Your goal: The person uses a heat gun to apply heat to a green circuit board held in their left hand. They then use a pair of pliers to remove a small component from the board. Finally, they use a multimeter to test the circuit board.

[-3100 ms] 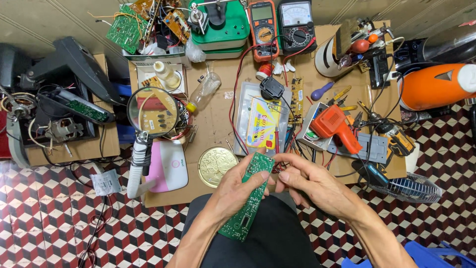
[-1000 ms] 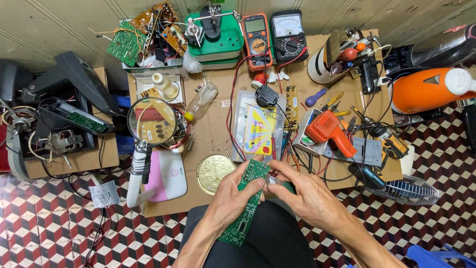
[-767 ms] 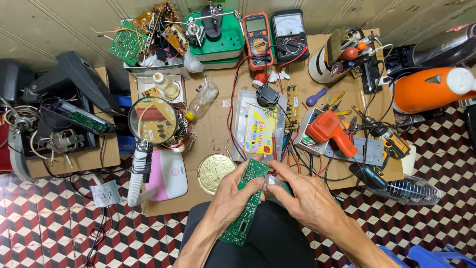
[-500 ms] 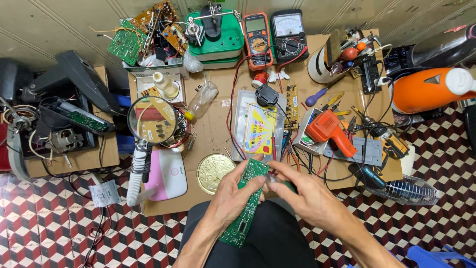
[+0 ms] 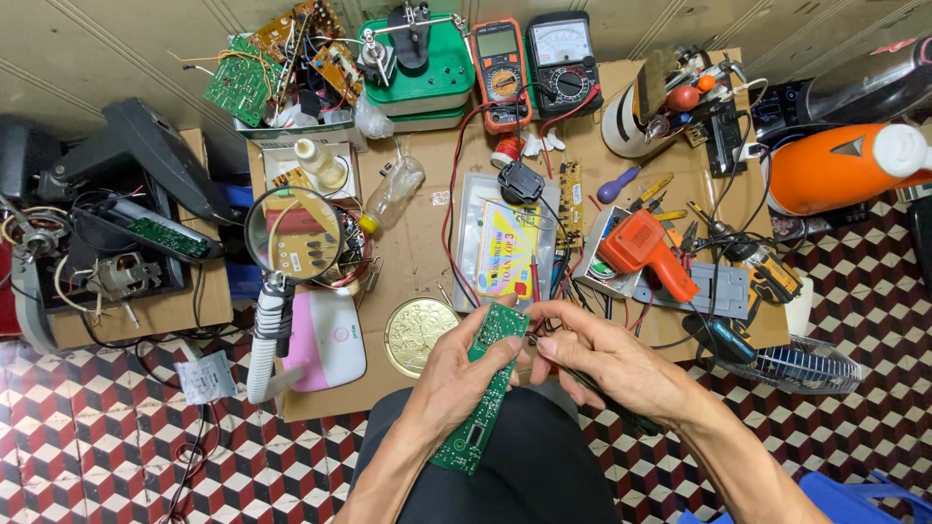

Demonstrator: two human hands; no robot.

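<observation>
A long green circuit board (image 5: 487,390) lies tilted over my lap, and my left hand (image 5: 461,361) grips it along its left edge. My right hand (image 5: 604,361) is closed on a thin dark probe (image 5: 594,386) whose tip rests by the board's upper end. Red and black leads run from there up the cardboard-covered bench toward two multimeters (image 5: 532,56).
A gold round tin lid (image 5: 419,333), a magnifier on a white stand (image 5: 291,236), an orange glue gun (image 5: 643,250), a clear parts box (image 5: 505,250), loose boards (image 5: 282,53), a green solder stand (image 5: 416,58) and an orange bottle (image 5: 837,167) crowd the bench above a checkered floor.
Both hands have stayed on the board over the lap. The right hand's fingers have shifted slightly at the board's upper end; the view itself moved a little.
</observation>
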